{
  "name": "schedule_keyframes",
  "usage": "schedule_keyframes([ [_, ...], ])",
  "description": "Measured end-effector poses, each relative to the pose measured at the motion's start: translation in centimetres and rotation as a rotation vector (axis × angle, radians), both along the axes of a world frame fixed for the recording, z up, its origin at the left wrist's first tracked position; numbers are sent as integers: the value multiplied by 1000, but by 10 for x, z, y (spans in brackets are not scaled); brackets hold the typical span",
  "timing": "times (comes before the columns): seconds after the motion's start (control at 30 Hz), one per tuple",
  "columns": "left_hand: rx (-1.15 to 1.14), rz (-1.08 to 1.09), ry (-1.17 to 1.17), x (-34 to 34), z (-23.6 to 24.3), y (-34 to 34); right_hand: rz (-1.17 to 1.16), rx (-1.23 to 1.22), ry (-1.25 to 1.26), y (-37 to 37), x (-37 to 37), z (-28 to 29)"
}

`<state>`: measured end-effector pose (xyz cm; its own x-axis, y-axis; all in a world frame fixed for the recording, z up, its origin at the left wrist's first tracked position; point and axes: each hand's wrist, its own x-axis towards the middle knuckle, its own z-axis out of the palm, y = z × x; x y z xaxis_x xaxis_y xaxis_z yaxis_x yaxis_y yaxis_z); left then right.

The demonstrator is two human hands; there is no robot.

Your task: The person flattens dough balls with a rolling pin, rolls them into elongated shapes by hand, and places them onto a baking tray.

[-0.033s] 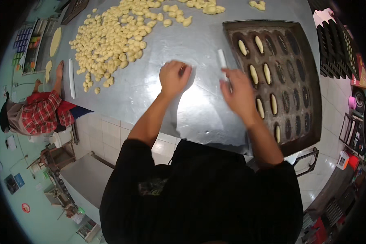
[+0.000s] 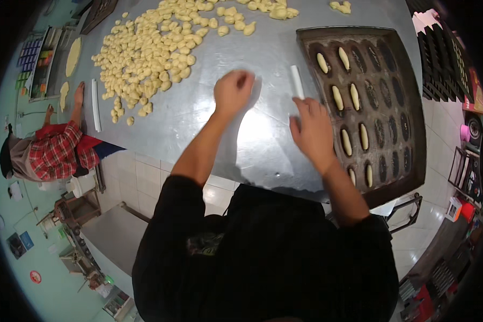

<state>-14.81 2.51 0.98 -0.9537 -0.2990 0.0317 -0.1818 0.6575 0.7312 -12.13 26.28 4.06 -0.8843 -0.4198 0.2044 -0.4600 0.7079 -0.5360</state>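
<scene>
Baring more white rod (image 2: 296, 80), the half-bent right hand (image 2: 312, 127) is drawn toward the counter's near edge (image 2: 268, 177), the curled left hand (image 2: 232, 94) unreadable inside.

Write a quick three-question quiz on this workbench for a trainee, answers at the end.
1. Multiple choice: what colour is the rod by the right hand?
A) black
B) white
C) red

2. True or false: the left hand is inside the tray.

3. Fill in: the long dough rolls lie in the two columns of moulds on the tray's ____ side, as the person sees it.

Key:
1. B
2. False; it is over the metal bench, left of the tray.
3. left
</scene>
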Motion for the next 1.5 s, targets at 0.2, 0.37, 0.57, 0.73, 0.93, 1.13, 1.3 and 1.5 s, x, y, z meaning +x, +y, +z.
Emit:
schedule_keyframes([
  [0.2,-423,11,424,-136,-22,-95,-173,189,-103,-8,80,-21],
  [0.37,-62,-191,210,-90,12,-70,-374,-73,-350,-1,118,-16],
  [0.57,-196,-752,88,122,-22,-5,-568,-88,-641,1,119,3],
  [0.73,-70,-558,332,131,27,-4,-121,231,-120,-12,113,4],
  [0.93,-252,-613,84,127,-13,-27,-16,345,45,-49,97,-36],
  [1.13,-507,-405,177,47,-11,-21,-200,365,69,-77,1,-62],
  [1.3,-638,-408,-96,48,26,-13,-322,326,284,-79,20,-62],
  [1.5,-438,-467,186,151,-22,-23,-184,298,24,-74,138,-53],
])
